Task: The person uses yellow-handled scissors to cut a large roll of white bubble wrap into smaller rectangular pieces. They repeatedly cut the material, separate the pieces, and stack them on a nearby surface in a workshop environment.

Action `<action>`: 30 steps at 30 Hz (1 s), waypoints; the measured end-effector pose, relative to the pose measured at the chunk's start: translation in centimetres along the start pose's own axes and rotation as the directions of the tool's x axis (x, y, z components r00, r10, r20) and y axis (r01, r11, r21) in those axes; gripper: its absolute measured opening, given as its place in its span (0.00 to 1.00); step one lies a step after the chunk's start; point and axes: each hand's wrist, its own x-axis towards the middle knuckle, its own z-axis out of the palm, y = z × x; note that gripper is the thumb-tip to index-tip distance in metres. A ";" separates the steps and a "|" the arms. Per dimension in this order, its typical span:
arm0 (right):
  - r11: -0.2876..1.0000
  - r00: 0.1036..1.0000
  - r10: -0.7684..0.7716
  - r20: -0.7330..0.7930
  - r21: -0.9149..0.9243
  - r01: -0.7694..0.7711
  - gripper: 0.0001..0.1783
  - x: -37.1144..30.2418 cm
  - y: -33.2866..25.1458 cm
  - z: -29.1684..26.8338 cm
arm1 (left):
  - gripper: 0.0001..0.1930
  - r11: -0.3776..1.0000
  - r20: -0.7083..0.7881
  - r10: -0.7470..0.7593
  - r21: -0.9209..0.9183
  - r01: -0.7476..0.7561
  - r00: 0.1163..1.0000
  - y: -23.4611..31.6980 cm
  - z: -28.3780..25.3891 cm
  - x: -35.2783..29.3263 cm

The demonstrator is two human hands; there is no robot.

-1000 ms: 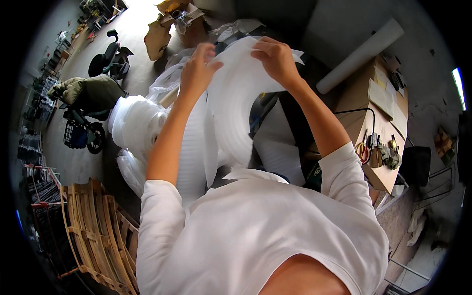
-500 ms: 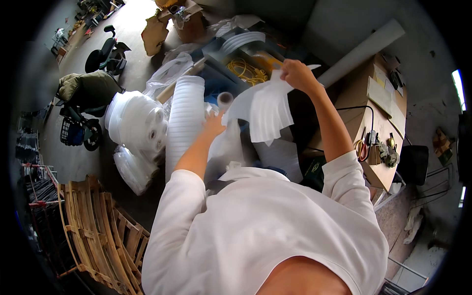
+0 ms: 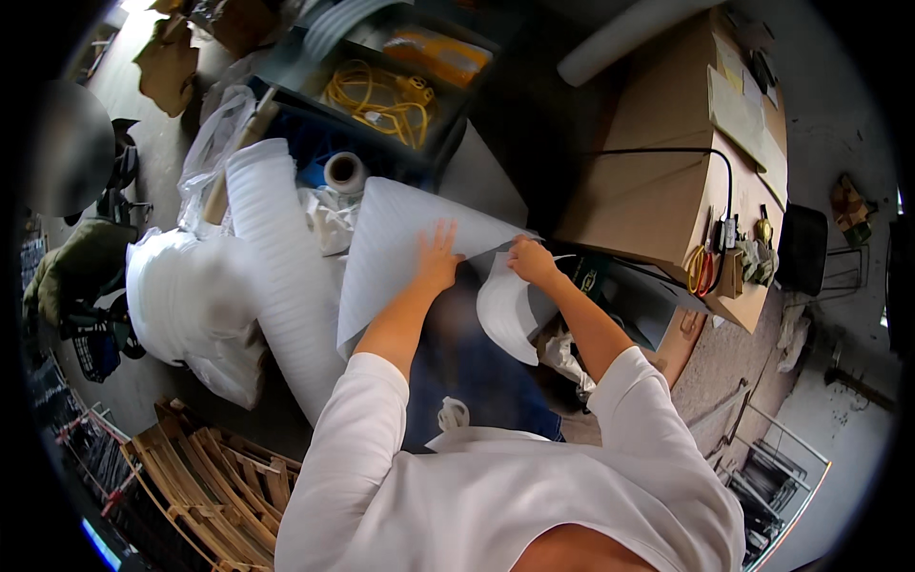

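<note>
My left hand [image 3: 437, 259] lies with fingers spread on a white foam sheet [image 3: 386, 243], which slopes away below it at the left. My right hand [image 3: 531, 260] is closed at the sheet's right corner, pinching thin white foam. Below the right hand hangs a curved white foam piece [image 3: 505, 310]; whether it joins the sheet under my fingers cannot be made out. A tall roll of white foam [image 3: 276, 257] leans just left of the sheet. Beyond the sheet stands a small roll with a cardboard core [image 3: 344, 173].
Plastic-wrapped white rolls [image 3: 186, 296] stand left, near wooden pallets [image 3: 214, 481]. Ahead is a grey bin [image 3: 438, 100] with a coiled yellow cord [image 3: 367, 100]. A large cardboard box [image 3: 639, 172] at the right carries scissors [image 3: 702, 267] and a black cable.
My right hand has come down and inward from its raised position, lowering the foam. My left hand now rests flat on the sheet. The view has shifted with my head.
</note>
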 end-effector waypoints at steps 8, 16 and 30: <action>0.928 0.980 0.198 0.025 0.318 -0.195 0.08 -0.6 11.8 6.0 | 0.12 0.965 0.227 0.243 0.043 -0.259 0.943 5.5 14.9 11.6; 0.813 0.926 0.378 -0.004 0.479 -0.330 0.09 -0.4 19.2 8.5 | 0.16 0.773 0.432 0.141 0.514 -0.371 0.891 3.0 28.4 16.5; 0.866 0.965 0.264 -0.012 0.444 -0.231 0.07 1.6 18.4 9.8 | 0.10 0.002 0.951 0.132 0.283 -0.959 0.281 -3.5 31.7 18.6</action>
